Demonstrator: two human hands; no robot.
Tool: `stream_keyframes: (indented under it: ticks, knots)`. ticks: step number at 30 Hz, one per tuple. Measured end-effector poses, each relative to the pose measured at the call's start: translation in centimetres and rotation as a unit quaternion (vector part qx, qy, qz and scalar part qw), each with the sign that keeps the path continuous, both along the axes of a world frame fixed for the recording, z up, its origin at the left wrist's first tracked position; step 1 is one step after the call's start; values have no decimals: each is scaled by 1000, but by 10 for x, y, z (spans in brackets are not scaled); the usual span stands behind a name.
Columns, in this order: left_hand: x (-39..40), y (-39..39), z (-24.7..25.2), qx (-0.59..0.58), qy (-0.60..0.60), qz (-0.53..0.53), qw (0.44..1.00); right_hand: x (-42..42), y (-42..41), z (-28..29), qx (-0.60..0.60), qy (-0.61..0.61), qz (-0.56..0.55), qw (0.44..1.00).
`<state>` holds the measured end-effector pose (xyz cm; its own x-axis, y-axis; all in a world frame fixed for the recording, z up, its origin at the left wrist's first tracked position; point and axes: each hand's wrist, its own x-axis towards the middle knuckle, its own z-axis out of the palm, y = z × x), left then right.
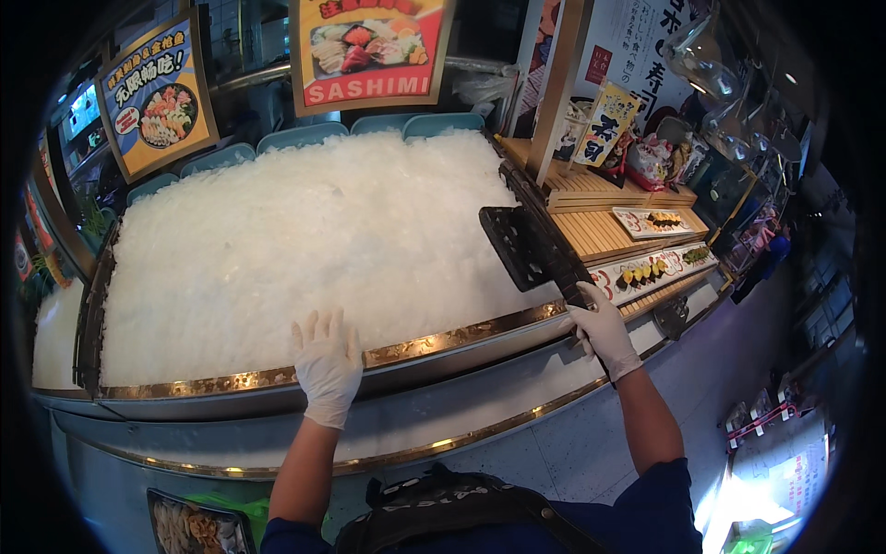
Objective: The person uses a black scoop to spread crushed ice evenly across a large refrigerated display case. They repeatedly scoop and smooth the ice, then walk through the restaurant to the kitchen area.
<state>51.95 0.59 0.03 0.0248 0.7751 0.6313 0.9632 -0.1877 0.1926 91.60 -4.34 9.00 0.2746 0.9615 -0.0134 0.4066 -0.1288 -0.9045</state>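
A wide bed of crushed ice fills the display counter before me. My left hand, in a white glove, is over the front brass-coloured rim, fingers apart and holding nothing. Whether its fingertips touch the ice is hard to tell. At the front right corner my gloved right hand is closed around the dark handle of what looks like a black shovel. Its flat blade rests on or just over the ice at the right side. Part of the handle is hidden by my hand and forearm.
Beyond the ice stand teal bins and framed food signs. On the right, a slatted wooden stand holds sushi plates. A black tray of food sits low at the left. A person in blue is far right.
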Motion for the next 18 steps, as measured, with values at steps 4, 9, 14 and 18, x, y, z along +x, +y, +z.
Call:
stream_keyframes:
  ticks: [4,9,14,18]
  knots:
    - [2,0,2,-15,-10,-11,1000,-16,30,40,66,47,0,997]
    - [-1,0,0,-6,3,3,1000,-6,95,9,48,-67,-34,996]
    - [2,2,1,-13,0,12,1000,-5,124,-16,-156,-120,-52,979]
    - [0,2,-1,-14,-8,13,1000,-23,119,20,-49,-107,-44,992]
